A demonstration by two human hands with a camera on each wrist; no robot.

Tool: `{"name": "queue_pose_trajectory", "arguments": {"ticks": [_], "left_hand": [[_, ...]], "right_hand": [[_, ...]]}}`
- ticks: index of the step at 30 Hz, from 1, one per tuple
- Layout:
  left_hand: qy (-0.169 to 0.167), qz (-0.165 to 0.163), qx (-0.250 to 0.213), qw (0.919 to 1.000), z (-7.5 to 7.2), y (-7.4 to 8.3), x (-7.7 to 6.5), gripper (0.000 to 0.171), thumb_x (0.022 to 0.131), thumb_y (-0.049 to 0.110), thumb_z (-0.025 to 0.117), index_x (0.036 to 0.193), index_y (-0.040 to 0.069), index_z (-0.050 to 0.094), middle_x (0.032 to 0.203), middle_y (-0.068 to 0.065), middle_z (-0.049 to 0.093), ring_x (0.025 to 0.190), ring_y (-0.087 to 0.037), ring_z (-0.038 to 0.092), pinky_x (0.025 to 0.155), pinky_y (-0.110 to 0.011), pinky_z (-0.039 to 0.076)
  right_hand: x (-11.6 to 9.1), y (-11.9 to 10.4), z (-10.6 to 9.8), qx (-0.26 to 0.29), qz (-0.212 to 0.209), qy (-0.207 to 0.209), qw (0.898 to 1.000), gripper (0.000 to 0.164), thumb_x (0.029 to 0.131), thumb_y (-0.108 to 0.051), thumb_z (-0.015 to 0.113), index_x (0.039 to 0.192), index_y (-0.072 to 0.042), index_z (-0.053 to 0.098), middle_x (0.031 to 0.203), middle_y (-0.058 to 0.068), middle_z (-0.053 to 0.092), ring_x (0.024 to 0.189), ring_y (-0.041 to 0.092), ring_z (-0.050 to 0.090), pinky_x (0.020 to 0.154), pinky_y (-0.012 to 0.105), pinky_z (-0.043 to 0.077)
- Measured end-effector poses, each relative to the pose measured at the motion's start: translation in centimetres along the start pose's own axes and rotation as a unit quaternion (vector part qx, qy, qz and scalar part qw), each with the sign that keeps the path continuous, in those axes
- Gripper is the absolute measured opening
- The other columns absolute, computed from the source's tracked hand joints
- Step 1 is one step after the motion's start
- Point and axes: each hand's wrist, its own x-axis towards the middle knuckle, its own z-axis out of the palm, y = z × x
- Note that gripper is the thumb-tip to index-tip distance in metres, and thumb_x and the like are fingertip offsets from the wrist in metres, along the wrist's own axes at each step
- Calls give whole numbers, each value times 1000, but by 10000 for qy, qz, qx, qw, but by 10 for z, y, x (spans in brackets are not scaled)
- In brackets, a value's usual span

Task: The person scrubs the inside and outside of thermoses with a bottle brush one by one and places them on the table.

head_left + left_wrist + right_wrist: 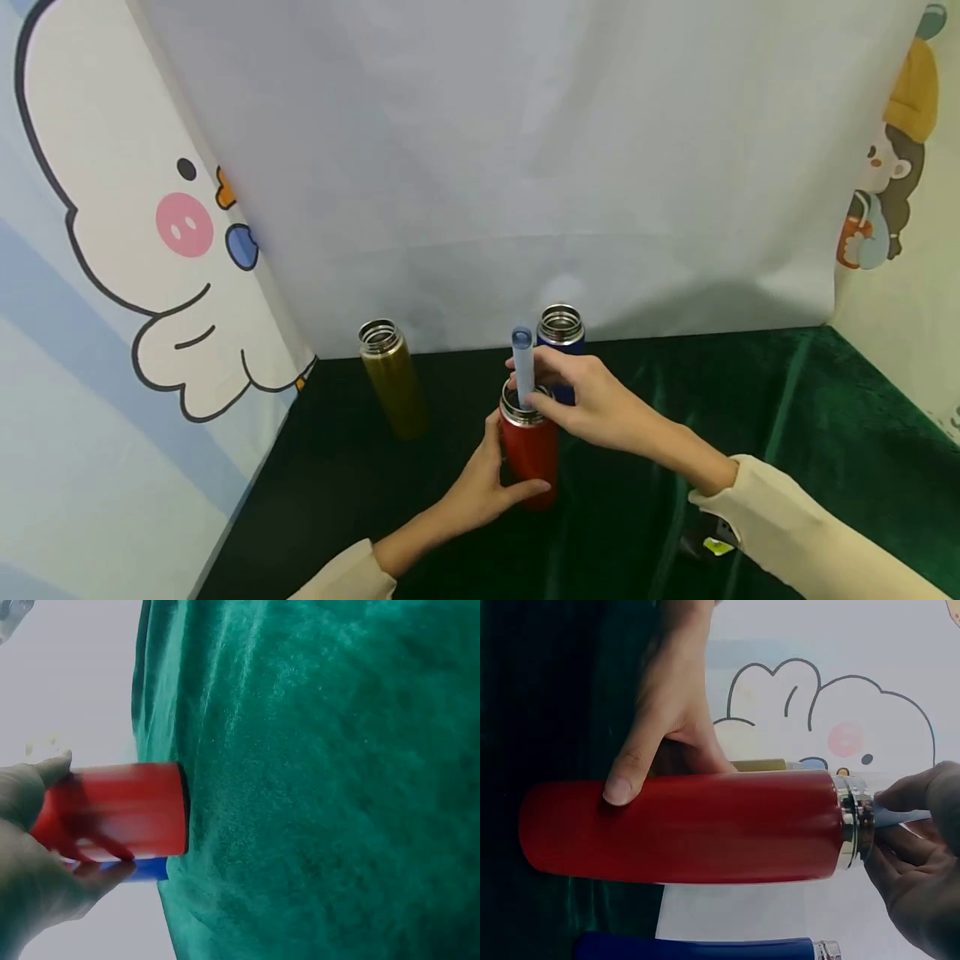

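An uncapped red bottle (536, 458) with a shiny metal neck stands on the dark green cloth. My left hand (480, 492) grips its body, thumb across the near side; in the left wrist view that hand (34, 855) wraps the bottle (135, 810) from behind. Above the mouth, my right hand (592, 400) pinches a light blue tube (524, 371) upright. The tube's lower end is inside the neck, its tip hidden. The right wrist view shows the right fingers (904, 847) close to the metal rim (855, 821).
Behind the right hand stands an uncapped blue bottle (561, 325). An uncapped yellow-gold bottle (395, 383) stands to the left. A small dark object with a yellow-green patch (717, 547) lies by the right sleeve. A white sheet (525, 167) hangs along the back edge.
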Motion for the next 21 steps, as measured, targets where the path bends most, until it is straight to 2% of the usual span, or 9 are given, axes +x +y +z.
{"name": "queue_pose_trajectory", "arguments": {"ticks": [5,7,9,13,16,21], "left_hand": [[-249,-235,-219,9992,-5,-6,-1,88,90,15,78,156,15,20,154,-13,48,138,-27,54,114,-41,47],[-89,-271,-80,9996,-6,-6,-2,83,88,17,80,154,15,30,150,-10,54,133,-25,59,110,-37,51],[201,-244,254,9992,-10,-4,-4,80,85,23,84,151,15,39,142,-7,61,125,-21,64,105,-36,54],[518,-260,953,9938,-22,2,-13,81,79,34,88,148,19,48,133,-1,67,114,-15,68,98,-35,58],[433,-362,1145,9918,-28,3,-21,82,79,36,88,149,20,48,135,-1,65,114,-15,67,97,-34,58],[239,-294,1149,9927,-29,2,-27,83,81,33,87,151,22,44,140,-1,62,119,-16,65,99,-36,57]], "right_hand": [[-5,0,-10,349,145,550,9978,43,95,1,67,136,1,55,122,16,72,107,26,73,96,34,60],[-8,0,-14,608,245,805,9946,44,96,1,66,138,1,52,123,17,72,110,24,72,97,29,58],[-12,1,-18,949,259,1034,9898,44,97,3,64,139,2,50,125,21,70,114,19,71,100,25,56],[-21,6,-27,1739,64,1562,9723,44,98,9,58,140,2,47,126,11,71,117,12,69,103,24,54],[-30,10,-35,2199,-73,1955,9557,47,96,15,56,140,-1,48,120,0,73,111,13,72,97,26,57],[-41,14,-42,2718,-182,2401,9317,54,92,23,56,139,-2,48,113,6,76,101,17,76,85,30,62]]}}
